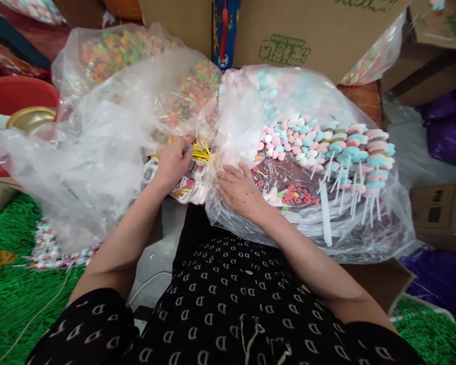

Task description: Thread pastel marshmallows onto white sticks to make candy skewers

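Note:
My left hand (pixel 176 163) is at the gold twist ties (pixel 200 152), its fingers curled together; whatever they pinch is too small to make out. Printed packets (pixel 192 188) lie just below it. My right hand (pixel 240 190) rests with its fingers spread on the clear plastic bag (pixel 237 134). Right of that hand, red ring candies (pixel 298 194) lie on the plastic. Farther right are skewered pink, blue and white candies (pixel 378 159) on white sticks, with loose white sticks (pixel 326 215) beside them. Loose pastel candies (pixel 296 137) spill from the bag behind.
Large clear bags of orange and green candies (pixel 114 53) stand at the back left. A red basin (pixel 15 94) is at the left edge. Cardboard boxes (pixel 311 30) block the back. Green tinsel (pixel 15 314) and finished-looking candy pieces (pixel 57 248) lie lower left.

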`<state>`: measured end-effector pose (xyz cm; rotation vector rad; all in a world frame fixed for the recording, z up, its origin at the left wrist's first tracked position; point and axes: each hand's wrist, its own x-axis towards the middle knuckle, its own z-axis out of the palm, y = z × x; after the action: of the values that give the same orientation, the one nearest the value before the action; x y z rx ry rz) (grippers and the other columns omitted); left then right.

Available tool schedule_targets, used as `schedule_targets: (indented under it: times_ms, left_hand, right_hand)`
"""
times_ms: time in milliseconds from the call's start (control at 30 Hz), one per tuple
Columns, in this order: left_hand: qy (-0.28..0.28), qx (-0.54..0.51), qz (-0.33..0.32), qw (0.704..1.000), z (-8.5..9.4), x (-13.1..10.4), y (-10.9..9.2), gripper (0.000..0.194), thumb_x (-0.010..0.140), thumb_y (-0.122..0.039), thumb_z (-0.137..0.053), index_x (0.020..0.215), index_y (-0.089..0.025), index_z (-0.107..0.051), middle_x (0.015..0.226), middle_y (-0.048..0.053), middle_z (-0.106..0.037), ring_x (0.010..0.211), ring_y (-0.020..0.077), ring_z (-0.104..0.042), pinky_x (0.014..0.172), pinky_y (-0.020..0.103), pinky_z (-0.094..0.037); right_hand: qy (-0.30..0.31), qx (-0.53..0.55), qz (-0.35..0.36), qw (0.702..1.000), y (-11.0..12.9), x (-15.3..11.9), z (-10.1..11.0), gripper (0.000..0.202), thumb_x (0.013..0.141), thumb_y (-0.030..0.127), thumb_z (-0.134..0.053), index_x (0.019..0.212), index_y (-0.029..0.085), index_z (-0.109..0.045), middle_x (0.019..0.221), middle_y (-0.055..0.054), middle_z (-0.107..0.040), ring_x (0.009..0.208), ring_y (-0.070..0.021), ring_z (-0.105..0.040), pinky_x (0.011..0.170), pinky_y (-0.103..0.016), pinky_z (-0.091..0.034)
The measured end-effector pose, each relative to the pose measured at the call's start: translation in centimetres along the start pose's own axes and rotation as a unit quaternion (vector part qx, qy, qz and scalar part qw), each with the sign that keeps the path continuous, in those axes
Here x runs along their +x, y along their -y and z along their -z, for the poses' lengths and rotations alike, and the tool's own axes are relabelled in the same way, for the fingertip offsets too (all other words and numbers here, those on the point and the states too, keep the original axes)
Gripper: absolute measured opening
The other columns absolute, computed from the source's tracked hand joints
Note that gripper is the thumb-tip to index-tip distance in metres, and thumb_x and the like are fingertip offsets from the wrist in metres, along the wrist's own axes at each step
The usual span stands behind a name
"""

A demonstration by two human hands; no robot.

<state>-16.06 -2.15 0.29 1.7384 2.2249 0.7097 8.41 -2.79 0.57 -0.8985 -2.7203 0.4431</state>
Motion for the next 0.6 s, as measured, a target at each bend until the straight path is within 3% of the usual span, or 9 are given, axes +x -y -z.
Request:
schedule_targets:
  times_ms: [167,333,467,600]
  left_hand:
    - [0.085,-0.005,-0.034,0.996,0.6,0.3,-0.7,0.038,0.095,-0.027,-0.065,0.132,-0.018,-0.064,0.110,0.010,-0.079,0.106,0.0285,-0.073,0.099,0.040,-0.054]
    - [0.220,0.103,-0.180,0.953,1.9,-0.3,-0.4,0.038,0.092,-0.036,-0.073,0.125,-0.018,-0.073,0.137,0.015,-0.072,0.134,0.0360,-0.063,0.115,0.049,-0.048]
    - [0.227,0.165,-0.203,0.938,1.7,-0.6,-0.2,0.040,0.094,-0.037,-0.072,0.131,-0.021,-0.074,0.143,0.015,-0.069,0.136,0.0399,-0.060,0.115,0.057,-0.044]
    - [0.206,0.188,-0.227,0.933,1.3,-0.5,-0.4,0.031,0.094,-0.028,-0.067,0.122,-0.021,-0.078,0.127,0.014,-0.074,0.126,0.0385,-0.063,0.106,0.053,-0.047]
  right_hand:
    - [-0.006,0.000,0.003,1.000,-0.2,-0.3,-0.3,0.030,0.109,0.023,-0.052,0.119,0.020,-0.081,0.139,-0.011,-0.078,0.146,-0.0333,-0.058,0.128,-0.064,-0.031]
    - [-0.022,-0.012,0.009,1.000,-0.5,-0.6,-0.5,0.027,0.108,0.020,-0.053,0.110,0.021,-0.081,0.131,-0.010,-0.081,0.143,-0.0324,-0.059,0.129,-0.063,-0.027]
    - [-0.027,-0.018,0.015,0.999,-0.3,-0.4,0.1,0.027,0.107,0.019,-0.053,0.104,0.022,-0.080,0.125,-0.010,-0.081,0.137,-0.0323,-0.061,0.127,-0.062,-0.030]
    - [-0.032,-0.018,0.043,0.998,0.7,1.5,-0.1,0.031,0.107,0.017,-0.051,0.124,0.021,-0.077,0.140,-0.012,-0.076,0.139,-0.0314,-0.058,0.128,-0.061,-0.029]
